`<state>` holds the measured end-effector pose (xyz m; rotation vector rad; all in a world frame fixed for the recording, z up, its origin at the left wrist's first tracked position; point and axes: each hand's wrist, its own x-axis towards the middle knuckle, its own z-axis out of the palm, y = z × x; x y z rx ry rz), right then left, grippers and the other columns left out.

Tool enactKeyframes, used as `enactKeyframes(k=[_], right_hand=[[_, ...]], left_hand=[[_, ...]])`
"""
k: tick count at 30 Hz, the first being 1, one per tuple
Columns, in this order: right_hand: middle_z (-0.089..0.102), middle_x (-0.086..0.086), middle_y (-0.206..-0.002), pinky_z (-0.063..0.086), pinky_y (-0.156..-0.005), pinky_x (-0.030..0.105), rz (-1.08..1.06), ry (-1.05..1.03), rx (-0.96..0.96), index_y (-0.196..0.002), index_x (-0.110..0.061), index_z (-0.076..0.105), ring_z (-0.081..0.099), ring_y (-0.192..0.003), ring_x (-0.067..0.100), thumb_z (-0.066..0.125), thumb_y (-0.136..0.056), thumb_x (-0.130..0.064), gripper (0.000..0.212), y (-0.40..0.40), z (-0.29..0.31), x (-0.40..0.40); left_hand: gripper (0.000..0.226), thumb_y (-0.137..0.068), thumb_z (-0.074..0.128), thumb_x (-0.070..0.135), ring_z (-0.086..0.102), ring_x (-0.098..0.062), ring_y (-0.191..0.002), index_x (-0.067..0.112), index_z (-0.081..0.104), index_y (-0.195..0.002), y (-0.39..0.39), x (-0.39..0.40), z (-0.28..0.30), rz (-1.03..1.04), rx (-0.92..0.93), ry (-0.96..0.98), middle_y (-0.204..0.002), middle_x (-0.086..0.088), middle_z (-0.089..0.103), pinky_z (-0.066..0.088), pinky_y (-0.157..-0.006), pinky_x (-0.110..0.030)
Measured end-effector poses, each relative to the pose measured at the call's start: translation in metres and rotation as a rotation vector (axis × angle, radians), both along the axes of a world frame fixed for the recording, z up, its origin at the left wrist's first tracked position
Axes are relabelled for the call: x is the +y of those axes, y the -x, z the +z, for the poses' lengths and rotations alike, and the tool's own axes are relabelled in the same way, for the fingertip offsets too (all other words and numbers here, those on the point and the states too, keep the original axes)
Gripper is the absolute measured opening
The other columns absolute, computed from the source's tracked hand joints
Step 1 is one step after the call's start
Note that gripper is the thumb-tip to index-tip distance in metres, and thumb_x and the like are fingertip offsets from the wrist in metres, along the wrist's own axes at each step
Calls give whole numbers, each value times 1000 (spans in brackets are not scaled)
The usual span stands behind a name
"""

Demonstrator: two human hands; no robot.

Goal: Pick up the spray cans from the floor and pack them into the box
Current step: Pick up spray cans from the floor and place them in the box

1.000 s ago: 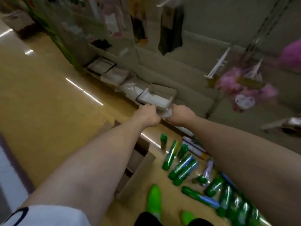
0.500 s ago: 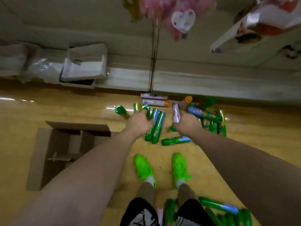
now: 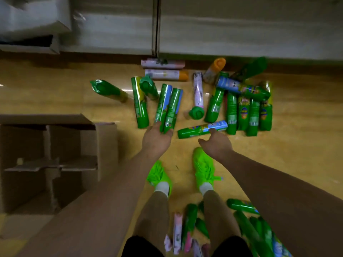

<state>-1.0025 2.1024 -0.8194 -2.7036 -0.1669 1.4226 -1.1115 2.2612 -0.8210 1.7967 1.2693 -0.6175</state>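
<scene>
Pretty blurry overall, so can labels unreadable. Bottom edge cuts off another heap of green and pink spray cans (image 3: pixel 189 225) behind the legs; count impossible to tell. Left edge crops the brown cardboard box with card dividers (image 3: pixel 106 145), flaps open, standing on the floor left of the feet. Nothing visible in its compartments, though deep shadow hides the bottoms.

Left hand (image 3: pixel 156 140) reaching down onto the near ends of two green cylindrical spray cans lying side by side (image 3: pixel 169 106), fingers spread loosely over them; actual grip hard to confirm, fingertips hidden behind the cans. Right hand (image 3: pixel 216 143) open, fingers relaxed and extended, index finger touching or just short of a green-and-blue spray can lying crosswise (image 3: pixel 201 129); can't tell which.

More green cans packed in a row further right (image 3: pixel 248 114), a couple of pale pink ones with orange caps (image 3: pixel 166 74) near the wall.

Glossy yellow-tan floor (image 3: pixel 55 93) with light reflections. Grey-white shelf base or low wall (image 3: pixel 241 34) along the top, vertical dark post in it. Neon-green sneakers (image 3: pixel 203 167) planted between the hands and the rear pile.
</scene>
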Motion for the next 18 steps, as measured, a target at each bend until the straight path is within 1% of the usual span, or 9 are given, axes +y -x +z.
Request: enactKeyframes(k=[2,5,7,9,10,12,14,16,18], right_hand=[[61,19,-131,44,-97,36,-94,23,34,-137,-9,50,54,-125,36,63,-92,-41,57,9,-38,-7],[58,16,-138,43,-102,34,-308,22,82,-141,-9,50,52,-129,33,65,-90,-42,62,18,-96,-13],[59,14,-135,44,-100,34,-466,4,104,-135,-10,55,54,-125,33,67,-89,-41,57,22,-135,-14],[65,13,-123,48,-93,35,-647,-11,115,-124,-11,64,60,-114,34,70,-85,-42,50,24,-178,-12],[67,12,-115,50,-89,37,-761,-20,119,-119,-12,66,63,-105,34,72,-80,-45,51,24,-199,-12],[64,8,-98,51,-79,38,-1018,-56,135,-112,-10,65,61,-87,31,75,-74,-48,55,21,-240,-11],[57,6,-89,49,-79,38,-1142,-82,172,-113,-11,62,56,-78,25,76,-79,-46,51,15,-279,-6],[58,8,-97,53,-90,41,-1177,-67,188,-123,-7,57,59,-85,27,75,-79,-54,67,12,-312,-1],[58,13,-118,53,-95,48,-1228,-9,133,-132,-4,52,61,-102,34,75,-69,-66,91,12,-345,-4]], left_hand=[[61,-95,59,46,48,-32,-132,20,44,-148,7,-12,-35,32,24,20,-144,-13,52,39,-102,-31],[62,-94,62,43,48,-33,-132,18,43,-148,12,-26,-88,85,37,40,-144,-15,50,38,-103,-32],[60,-94,62,42,48,-32,-131,19,45,-147,11,-31,-124,99,34,46,-144,-14,50,38,-103,-32],[63,-93,63,43,48,-33,-131,18,44,-148,8,-34,-164,91,31,43,-145,-14,49,39,-104,-33],[64,-93,63,43,48,-33,-131,18,43,-148,5,-35,-184,81,30,34,-144,-14,49,40,-104,-34],[62,-92,64,40,48,-33,-131,17,45,-147,-3,-36,-224,51,17,1,-142,-14,50,41,-104,-35],[62,-92,66,37,46,-33,-132,16,45,-147,-12,-36,-261,28,7,-26,-143,-13,49,40,-104,-35],[62,-90,68,32,46,-34,-130,16,45,-146,-18,-37,-294,11,2,-70,-141,-14,49,41,-104,-37],[64,-87,70,28,48,-36,-126,15,45,-144,-22,-40,-321,12,-12,-130,-135,-16,50,43,-101,-39]])
